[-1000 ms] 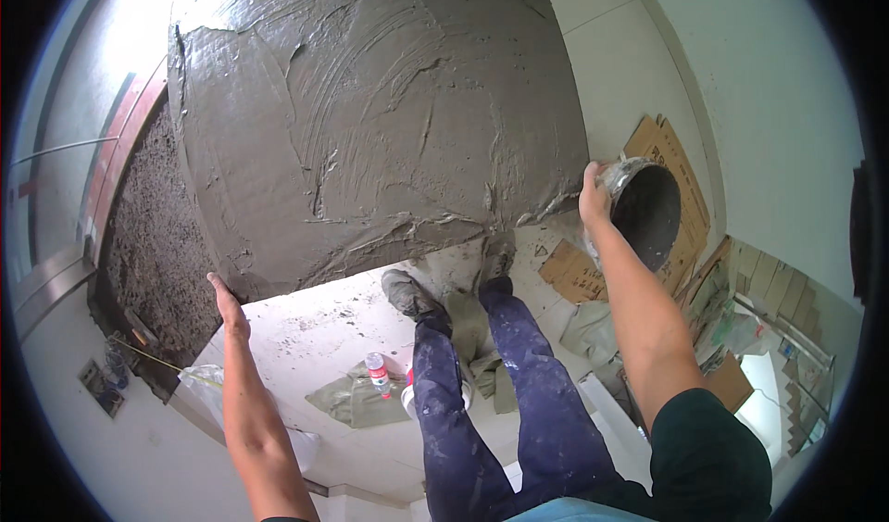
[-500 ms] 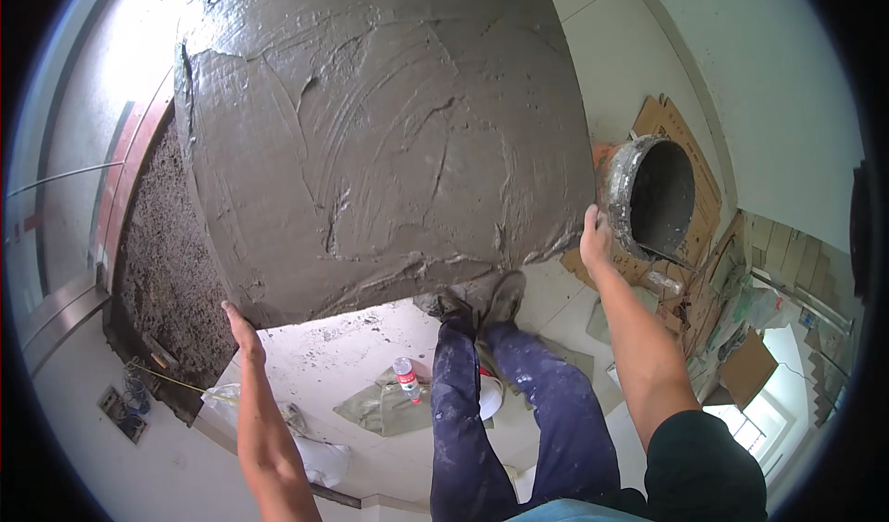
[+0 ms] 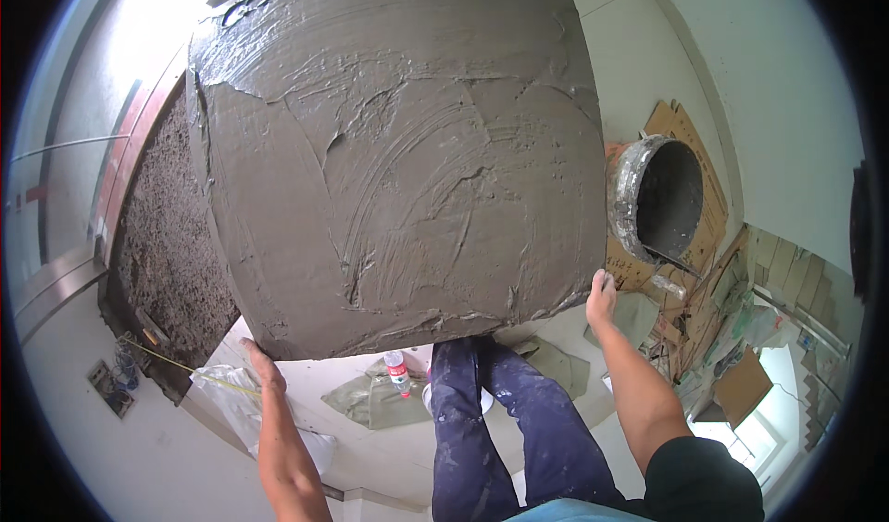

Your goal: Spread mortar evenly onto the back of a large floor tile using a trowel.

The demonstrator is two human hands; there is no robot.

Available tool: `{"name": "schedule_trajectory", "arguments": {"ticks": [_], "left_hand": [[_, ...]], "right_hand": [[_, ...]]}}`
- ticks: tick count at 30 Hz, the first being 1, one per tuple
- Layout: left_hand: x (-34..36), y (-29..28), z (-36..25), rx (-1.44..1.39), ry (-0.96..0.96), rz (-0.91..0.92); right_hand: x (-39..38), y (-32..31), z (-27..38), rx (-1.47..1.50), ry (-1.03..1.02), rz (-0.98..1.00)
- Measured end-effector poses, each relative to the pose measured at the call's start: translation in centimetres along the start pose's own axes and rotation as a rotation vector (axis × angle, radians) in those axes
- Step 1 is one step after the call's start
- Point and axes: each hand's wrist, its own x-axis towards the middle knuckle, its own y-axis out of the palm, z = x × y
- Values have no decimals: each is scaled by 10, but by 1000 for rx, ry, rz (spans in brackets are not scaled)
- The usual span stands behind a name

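A large square tile (image 3: 398,188) coated with wet grey mortar hangs in front of me, its coated face toward me. The coat carries curved trowel marks and ridges. My left hand (image 3: 265,366) is closed on its near left corner, fingers partly tucked behind. On the near right edge, my right hand (image 3: 600,301) grips the tile, with most of its fingers out of sight behind it. The tile hides my shoes and much of the floor. To its left lies a bed of coarse, dark, crumbly mortar (image 3: 171,226).
A mortar-crusted bucket (image 3: 669,198) lies on cardboard (image 3: 711,188) at the right. Near my legs are a red-labelled bottle (image 3: 396,374) and a grey-green cloth (image 3: 356,406). A plastic bag (image 3: 227,394) and a yellow string (image 3: 153,352) are at the lower left. Loose boards lie far right.
The tile has come down toward me and slightly right, with both hands lowered along with it. It now covers my shoes, which showed before.
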Motion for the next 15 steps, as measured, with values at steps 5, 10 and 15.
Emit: {"name": "schedule_trajectory", "arguments": {"ticks": [5,10,15], "left_hand": [[-6,-5,11,58,-66,14],[-18,0,21,90,-49,-67],[-36,15,28,143,-79,-144]], "right_hand": [[8,-5,16,-72,-17,-1],[20,-6,23,-119,-36,-28],[41,-8,23,-140,-64,-60]]}}
